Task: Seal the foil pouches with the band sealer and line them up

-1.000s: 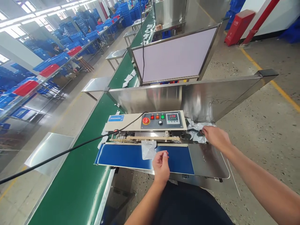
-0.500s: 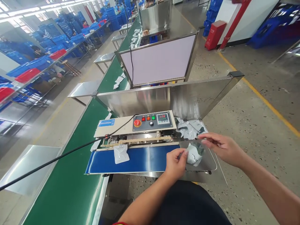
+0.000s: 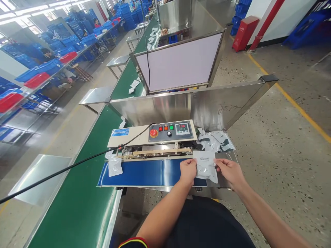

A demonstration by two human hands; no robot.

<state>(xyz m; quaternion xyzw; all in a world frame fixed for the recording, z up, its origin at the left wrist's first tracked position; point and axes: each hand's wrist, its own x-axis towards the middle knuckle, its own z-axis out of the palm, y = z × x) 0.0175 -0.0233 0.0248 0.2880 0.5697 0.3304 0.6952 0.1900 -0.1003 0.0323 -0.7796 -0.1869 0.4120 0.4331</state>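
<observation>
Together, the left hand (image 3: 188, 171) and right hand (image 3: 229, 173) hold a flat, pale silver foil pouch (image 3: 206, 166) between them. The left fingers (image 3: 192, 165) are closed on its left edge, and the right fingertips (image 3: 218, 164) pinch its right edge, so the pouch spans the narrow gap between the hands. Directly beneath the fingers, the pouch sits over the join between a blue conveyor belt (image 3: 152, 174) and a stainless steel plate (image 3: 230, 157).

Left of the left fingers, a second foil pouch (image 3: 114, 165) lies on the belt's far end, well apart from the hands. Just beyond the right fingertips, a loose pile of foil pouches (image 3: 213, 142) lies on the steel. Ahead of the fingers stands a band sealer (image 3: 129, 137), with a red emergency stop button (image 3: 153, 133) and a lit temperature display (image 3: 182, 128) on its panel. A black cable (image 3: 77, 168) runs across it to the left.

Farther from the fingers, a stainless steel guard panel (image 3: 222, 106) and a white-faced framed panel (image 3: 178, 62) stand upright beside a green conveyor (image 3: 77, 206). Far ahead, blue crates (image 3: 124, 17) are stacked along the aisle, and a red fire box (image 3: 245, 33) stands by the wall.
</observation>
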